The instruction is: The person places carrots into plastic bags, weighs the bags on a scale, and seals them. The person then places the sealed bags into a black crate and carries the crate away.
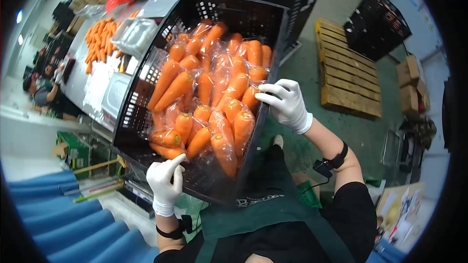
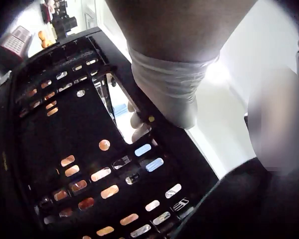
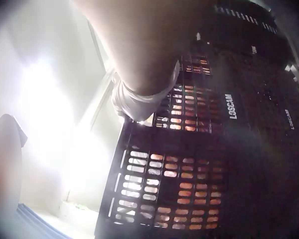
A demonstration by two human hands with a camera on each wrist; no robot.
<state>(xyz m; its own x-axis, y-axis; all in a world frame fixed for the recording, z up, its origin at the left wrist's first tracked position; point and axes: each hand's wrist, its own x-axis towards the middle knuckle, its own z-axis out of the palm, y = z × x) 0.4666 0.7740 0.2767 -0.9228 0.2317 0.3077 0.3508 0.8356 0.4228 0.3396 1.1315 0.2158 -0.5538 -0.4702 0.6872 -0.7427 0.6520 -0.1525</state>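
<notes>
A black plastic crate (image 1: 261, 24) full of orange carrots (image 1: 176, 91) in clear plastic bags stands in front of the person. My white-gloved left hand (image 1: 165, 182) grips its near left rim, index finger and thumb over the edge. Through the handle opening (image 2: 118, 110) in the left wrist view, gloved fingertips (image 2: 135, 121) show on the inner side. At the right rim my gloved right hand (image 1: 286, 103) holds on, fingers bent over the edge beside the carrots. The right wrist view shows the slotted outer wall (image 3: 139, 139); the glove hides the rim there.
Left of the crate, a metal table (image 1: 95, 87) bears a pile of loose carrots (image 1: 101, 39) and clear plastic tubs (image 1: 136, 35). A wooden pallet (image 1: 348, 73) lies on the floor at right, near another black crate (image 1: 378, 24). Other people work beyond the table.
</notes>
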